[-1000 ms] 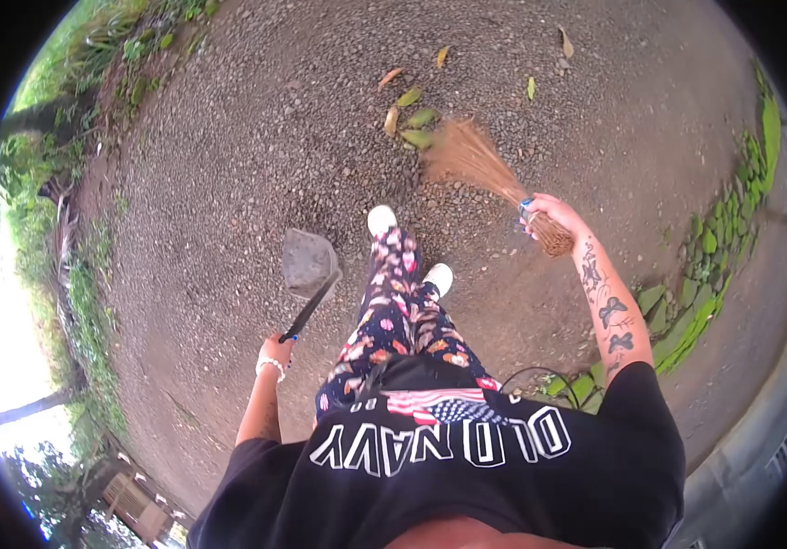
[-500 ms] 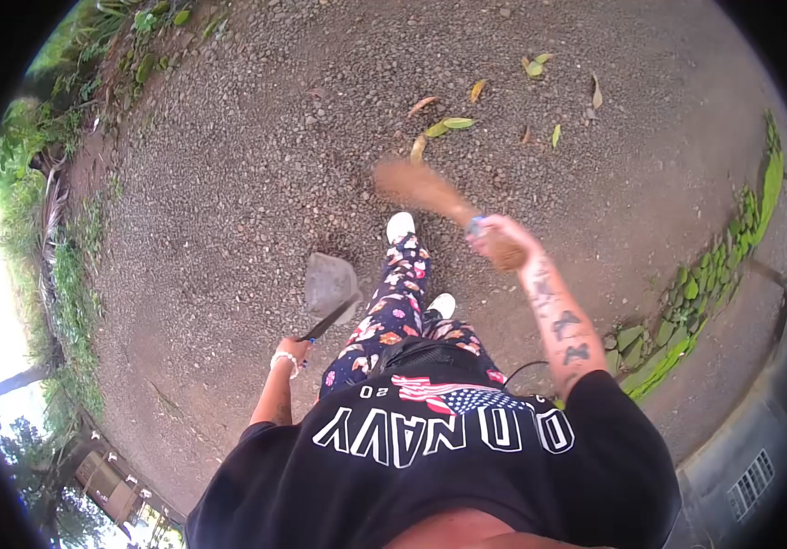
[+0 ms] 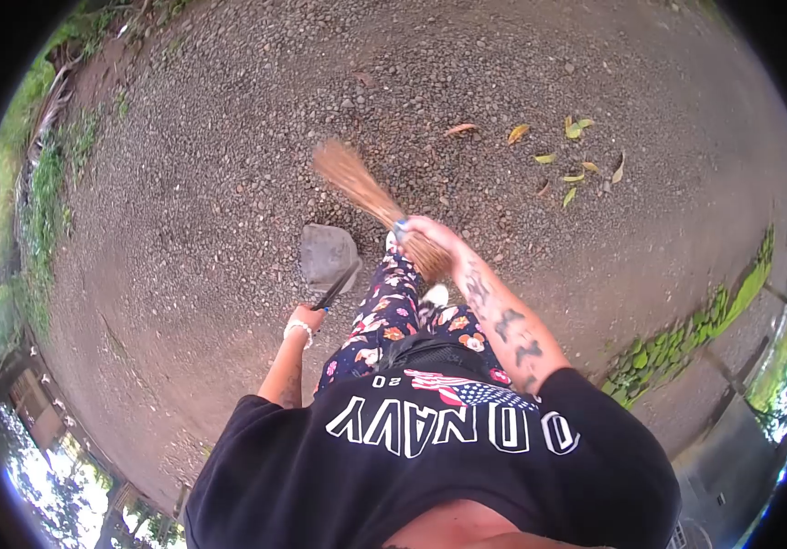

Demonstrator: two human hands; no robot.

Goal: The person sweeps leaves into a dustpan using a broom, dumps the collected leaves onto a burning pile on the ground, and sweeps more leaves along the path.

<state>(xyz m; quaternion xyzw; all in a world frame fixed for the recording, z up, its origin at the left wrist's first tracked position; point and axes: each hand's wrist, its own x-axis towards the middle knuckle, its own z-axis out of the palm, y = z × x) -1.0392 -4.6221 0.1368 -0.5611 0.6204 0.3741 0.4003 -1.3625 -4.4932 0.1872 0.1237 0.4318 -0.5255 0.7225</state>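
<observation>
My right hand [image 3: 431, 237] is closed round the bound handle end of a stick broom [image 3: 357, 183]. The broom's slightly blurred bristles fan out to the upper left, over the gravel. My left hand [image 3: 307, 317] grips the dark handle of a grey dustpan [image 3: 328, 256], whose pan is low beside my legs; whether it touches the ground I cannot tell. Right of the broom, on the gravel, lie an orange-brown leaf [image 3: 460, 129], a yellow leaf [image 3: 519, 134] and several green and yellow leaves [image 3: 576, 128].
Gravel ground [image 3: 229, 183] surrounds my feet. Green plants [image 3: 46, 192] grow along the left edge. A mossy stone border [image 3: 686, 339] curves along the right, with a grey wall [image 3: 732, 467] beyond it at the lower right.
My right hand has swung the broom leftward, from beside the leaves toward the dustpan. The view has shifted, and the leaves appear farther right. My left hand still holds the dustpan.
</observation>
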